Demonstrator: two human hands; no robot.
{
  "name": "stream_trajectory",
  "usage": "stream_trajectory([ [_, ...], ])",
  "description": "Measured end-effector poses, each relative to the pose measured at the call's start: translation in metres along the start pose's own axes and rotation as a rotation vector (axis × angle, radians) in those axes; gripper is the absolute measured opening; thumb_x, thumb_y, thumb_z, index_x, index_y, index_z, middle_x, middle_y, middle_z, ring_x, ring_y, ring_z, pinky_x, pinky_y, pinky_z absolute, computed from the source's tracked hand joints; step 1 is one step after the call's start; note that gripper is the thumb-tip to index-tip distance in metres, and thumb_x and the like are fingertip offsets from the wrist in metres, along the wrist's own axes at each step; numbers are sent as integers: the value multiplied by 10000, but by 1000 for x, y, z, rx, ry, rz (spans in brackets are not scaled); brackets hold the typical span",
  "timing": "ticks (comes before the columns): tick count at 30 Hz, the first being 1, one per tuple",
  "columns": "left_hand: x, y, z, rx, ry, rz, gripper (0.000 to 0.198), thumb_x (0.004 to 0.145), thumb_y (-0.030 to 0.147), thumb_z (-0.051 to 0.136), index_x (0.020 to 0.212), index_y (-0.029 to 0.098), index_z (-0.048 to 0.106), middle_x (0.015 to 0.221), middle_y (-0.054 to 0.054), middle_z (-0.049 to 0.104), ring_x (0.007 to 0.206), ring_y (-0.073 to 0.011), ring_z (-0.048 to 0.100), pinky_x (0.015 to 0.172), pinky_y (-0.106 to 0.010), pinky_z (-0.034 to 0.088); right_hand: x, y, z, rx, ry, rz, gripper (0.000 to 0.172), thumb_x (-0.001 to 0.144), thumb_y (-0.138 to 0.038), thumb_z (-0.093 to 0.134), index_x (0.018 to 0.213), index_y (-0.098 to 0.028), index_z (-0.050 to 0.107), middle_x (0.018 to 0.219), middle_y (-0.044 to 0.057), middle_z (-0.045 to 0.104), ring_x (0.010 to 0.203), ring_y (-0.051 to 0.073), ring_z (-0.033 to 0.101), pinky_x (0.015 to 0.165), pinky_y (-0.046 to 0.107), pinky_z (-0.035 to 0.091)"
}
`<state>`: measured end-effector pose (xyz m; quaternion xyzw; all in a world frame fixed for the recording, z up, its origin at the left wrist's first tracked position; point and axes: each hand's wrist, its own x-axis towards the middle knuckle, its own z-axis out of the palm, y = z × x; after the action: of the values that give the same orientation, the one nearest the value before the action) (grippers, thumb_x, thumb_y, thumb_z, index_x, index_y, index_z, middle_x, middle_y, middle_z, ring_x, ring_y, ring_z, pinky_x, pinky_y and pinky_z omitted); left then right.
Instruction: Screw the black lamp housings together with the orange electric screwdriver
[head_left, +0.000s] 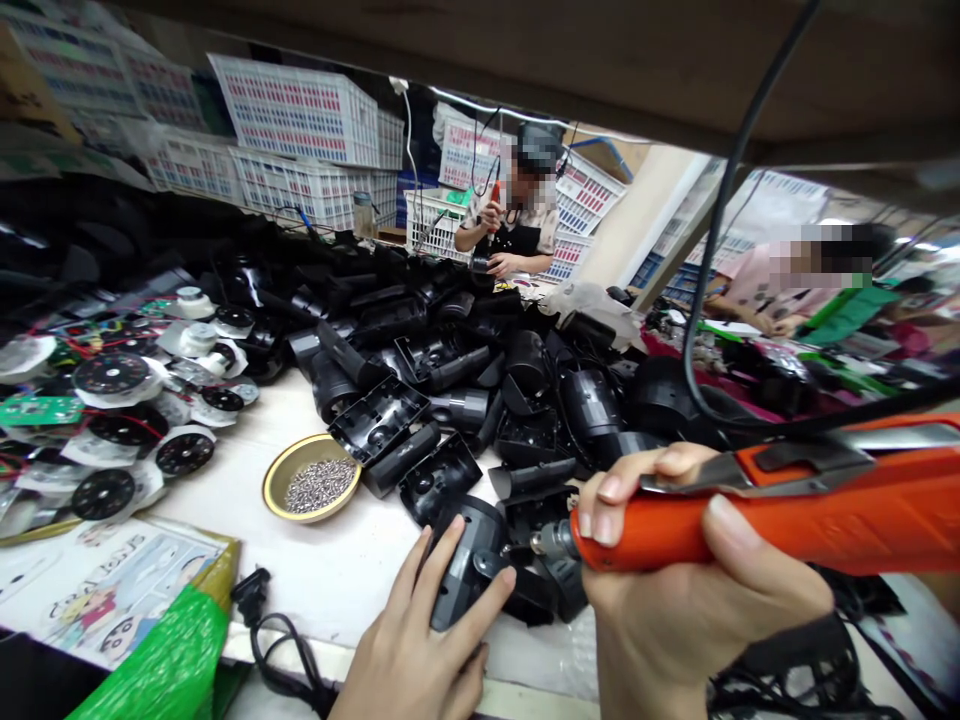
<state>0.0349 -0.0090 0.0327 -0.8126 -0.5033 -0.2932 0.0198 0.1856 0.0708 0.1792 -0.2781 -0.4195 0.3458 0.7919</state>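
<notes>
Beyond the bowl [279, 478], and off to its right, spreads a heap of black plastic housings [442, 405], some lying open so their hollow insides show. Stacked white plastic crates [296, 115] stand farther beyond the bowl, and a co-worker in a dark apron [517, 240] sits past the heap. Left of the bowl lies a pile of round black slotted discs [112, 373], wired parts and green circuit boards. An orange electric screwdriver [862, 520] reaches in from the far right of the bowl, its nose pointing toward it. The right hand [664, 595] is closed around its front end, fingers bent over the top by the metal lever and thumb pressed along the near side. The left hand [420, 630], nearer than the bowl and to its right, is palm down with fingers spread apart, fingertips resting on a dark grey cylindrical housing [469, 565]. This housing lies just right of the bowl; whether the driver bit [517, 549] touches it I cannot tell. A black power plug [251, 597] lies on the near side of the bowl, which holds small silvery screws [321, 486].
</notes>
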Motion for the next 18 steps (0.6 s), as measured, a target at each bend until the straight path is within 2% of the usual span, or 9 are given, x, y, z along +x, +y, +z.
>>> stream_trajectory([
  [4,1,-2,-9,-97,11,-36,666,907,121,522,1500,422,498,1662,-101,269,1446,-335,487,993,-426,628,1,0,-1,-1,-16,-2,151,689,-318,628,710,-176,674,529,1,628,284,138,481,293,228,390],
  [8,-5,-7,-15,-226,-4,-50,582,936,123,514,1453,387,540,1673,-79,227,1450,-289,499,1056,-389,588,-1,-1,0,2,-8,20,150,691,-319,638,705,-174,677,527,-1,622,292,131,485,306,217,386],
  [14,-16,-16,-15,-228,-22,-24,613,902,121,571,1486,291,491,1662,-105,248,1440,-254,520,1096,-334,545,-4,0,10,53,-25,69,140,695,-313,651,684,-174,667,521,-8,617,298,114,486,319,202,397],
  [18,-18,-19,-18,-168,-28,10,635,903,118,582,1506,286,475,1657,-112,264,1449,-253,508,1114,-343,532,-6,0,17,89,-41,107,146,702,-316,661,694,-171,670,524,0,623,280,114,473,306,206,396],
])
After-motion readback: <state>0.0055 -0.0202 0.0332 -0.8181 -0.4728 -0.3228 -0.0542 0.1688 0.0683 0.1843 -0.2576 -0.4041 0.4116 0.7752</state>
